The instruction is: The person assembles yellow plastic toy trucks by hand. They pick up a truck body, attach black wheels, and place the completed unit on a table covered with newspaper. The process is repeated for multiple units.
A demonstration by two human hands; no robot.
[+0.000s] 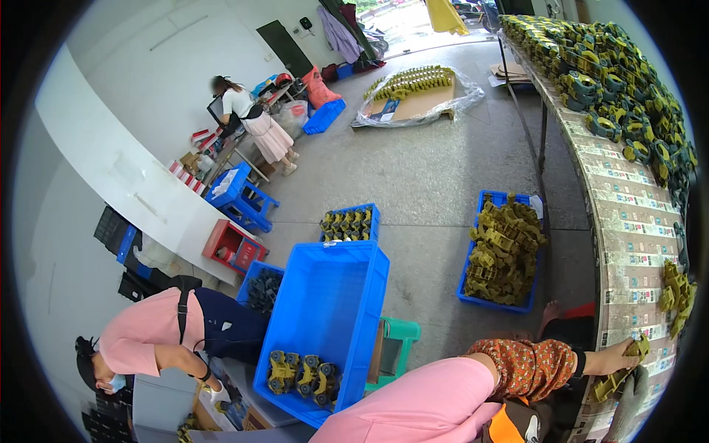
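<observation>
My left hand [619,357] reaches out of a pink sleeve with a flowered cuff cover and a black wristband. It grips an olive-yellow plastic part [611,384] over the near edge of the long paper-covered table [628,221]. My right hand [628,410], in a grey glove, sits just below that part at the picture's lower right; whether it grips anything is unclear. A small heap of the same olive parts [676,292] lies on the table beyond my left hand.
A big pile of yellow-and-dark parts [613,74] fills the table's far end. On the floor stand a large blue crate [325,310], a crate heaped with olive parts [502,251] and a smaller crate [348,223]. A person in pink [155,340] bends at lower left; another [251,122] stands far back.
</observation>
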